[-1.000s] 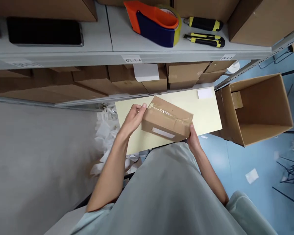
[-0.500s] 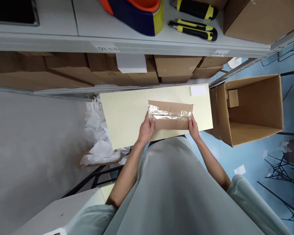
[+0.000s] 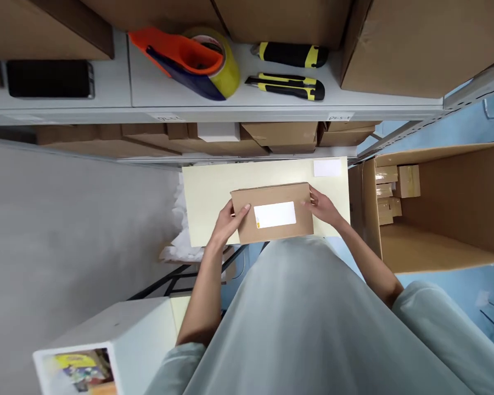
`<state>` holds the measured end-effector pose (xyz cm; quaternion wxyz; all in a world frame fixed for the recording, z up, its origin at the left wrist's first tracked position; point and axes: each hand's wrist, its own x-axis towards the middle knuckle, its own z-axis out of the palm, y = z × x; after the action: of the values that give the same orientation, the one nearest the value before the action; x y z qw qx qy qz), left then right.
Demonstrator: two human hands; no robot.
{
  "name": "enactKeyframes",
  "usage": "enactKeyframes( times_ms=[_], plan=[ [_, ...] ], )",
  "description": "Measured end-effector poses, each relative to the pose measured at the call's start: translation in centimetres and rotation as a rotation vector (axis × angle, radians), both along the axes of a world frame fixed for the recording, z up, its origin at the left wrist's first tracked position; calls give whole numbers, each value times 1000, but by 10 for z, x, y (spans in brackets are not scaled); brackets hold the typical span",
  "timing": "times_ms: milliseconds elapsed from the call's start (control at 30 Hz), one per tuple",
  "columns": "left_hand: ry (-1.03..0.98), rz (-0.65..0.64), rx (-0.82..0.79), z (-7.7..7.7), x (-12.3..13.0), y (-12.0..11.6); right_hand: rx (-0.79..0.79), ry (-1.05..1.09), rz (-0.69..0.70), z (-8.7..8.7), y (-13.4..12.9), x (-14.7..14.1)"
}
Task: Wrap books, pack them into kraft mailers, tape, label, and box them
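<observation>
A closed brown cardboard box (image 3: pixel 242 225) with a white label (image 3: pixel 275 214) on its upper face is held over the pale yellow tabletop (image 3: pixel 206 186). My left hand (image 3: pixel 227 222) grips its left end, with the thumb on the top face. Around the right end are the fingers of my right hand (image 3: pixel 323 207), its thumb on top too. The underside of the box is hidden. A white paper slip (image 3: pixel 327 168) lies near the table's back right corner.
To the right stands a large open carton (image 3: pixel 456 203) with several small taped boxes (image 3: pixel 408 181) inside. Crumpled white paper (image 3: pixel 183 230) is left of the table. The shelf (image 3: pixel 156 99) above bears a tape dispenser (image 3: pixel 185 57), cutters (image 3: pixel 288 86), a phone (image 3: pixel 49 78) and cartons.
The box has been turned over: its taped face showed before, and now the labelled face does. It appears larger in view, and the camera view has shifted.
</observation>
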<state>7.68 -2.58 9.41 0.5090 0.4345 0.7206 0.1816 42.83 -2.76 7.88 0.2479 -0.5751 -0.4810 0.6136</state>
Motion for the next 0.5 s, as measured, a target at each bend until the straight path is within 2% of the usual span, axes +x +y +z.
enactKeyframes(
  times_ms=[100, 200, 267, 300, 400, 433, 500],
  plan=[
    [51, 102, -14, -24, 10, 3, -18, -206, 53, -19, 16, -4],
    [145, 184, -56, -46, 16, 3, -46, -374, 131, -33, 18, -19],
    [269, 245, -37, -51, 24, 4, -35, -387, 160, -40, 18, -24],
    [347, 263, 26, -50, 31, 5, -17, -376, 149, -44, 19, -23],
    [480, 197, 359, -39, 72, 13, 56, -374, 8, -60, 26, -2],
    [449, 132, 457, -36, 93, 17, 80, -401, -68, -67, 31, 12],
    [270, -15, 531, -36, 143, 29, 106, -486, -229, -82, 43, 43]
  ],
)
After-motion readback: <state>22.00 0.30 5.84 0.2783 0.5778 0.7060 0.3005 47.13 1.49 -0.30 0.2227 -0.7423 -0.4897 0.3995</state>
